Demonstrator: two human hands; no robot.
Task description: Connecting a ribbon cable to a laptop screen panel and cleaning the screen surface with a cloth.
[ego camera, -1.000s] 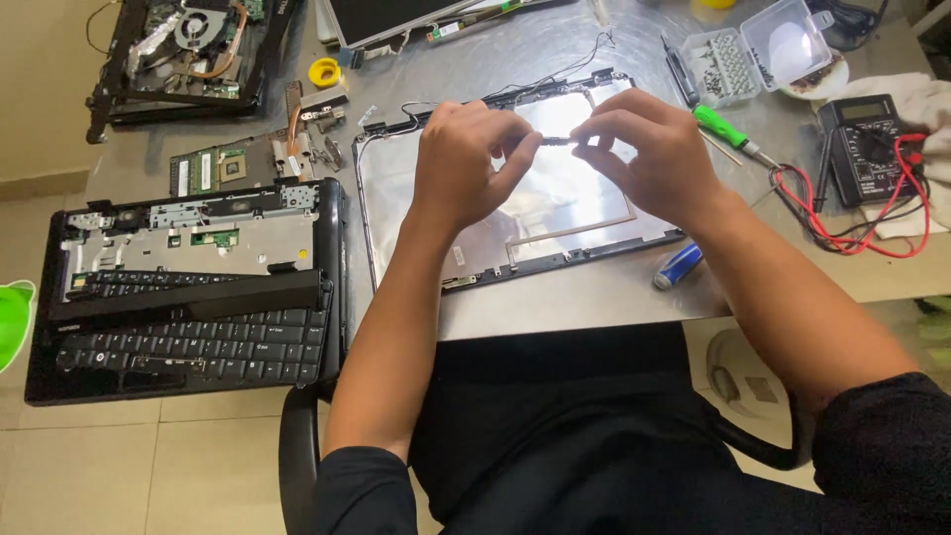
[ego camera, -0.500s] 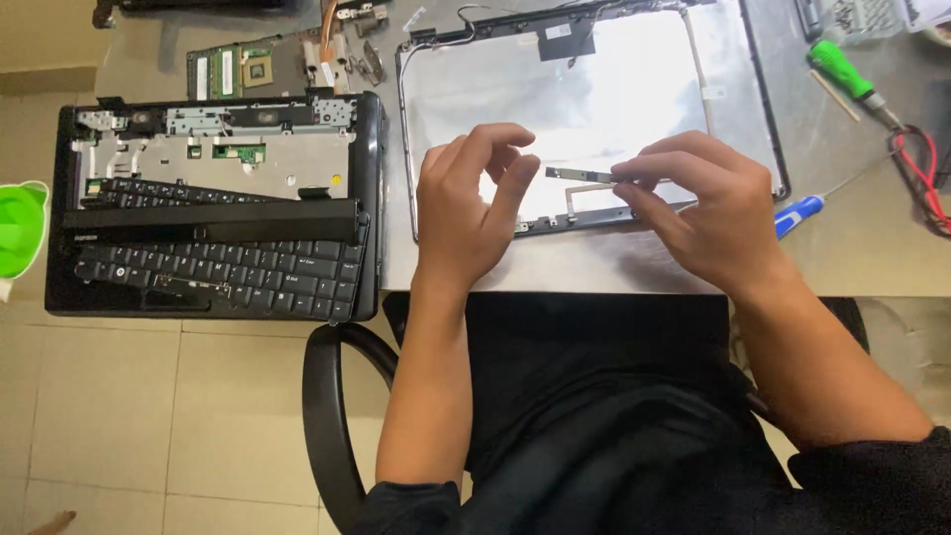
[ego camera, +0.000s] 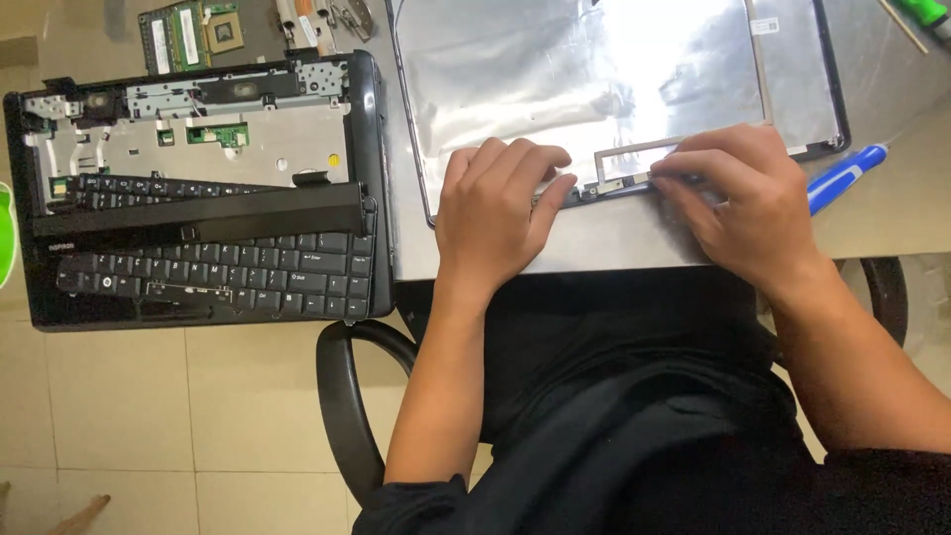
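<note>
Both hands at the near edge of a laptop lid panel [ego camera: 594,89] on the tabletop [ego camera: 892,213].

Left hand [ego camera: 495,213] curled, fingertips pressing the panel's bottom rim; right hand [ego camera: 743,213] pinching a small thin strip part [ego camera: 619,181] against that rim. Near the tabletop's right edge, a blue pen [ego camera: 842,176] just beside the right hand. At the left, a stripped laptop base with loose keyboard [ego camera: 198,267], overhanging the tabletop's left edge.

An electronics repair workshop is showing here. A dismantled laptop base [ego camera: 198,188] is lying left on the table [ego camera: 614,233]. Loose circuit boards [ego camera: 193,30] are sitting far left.
</note>
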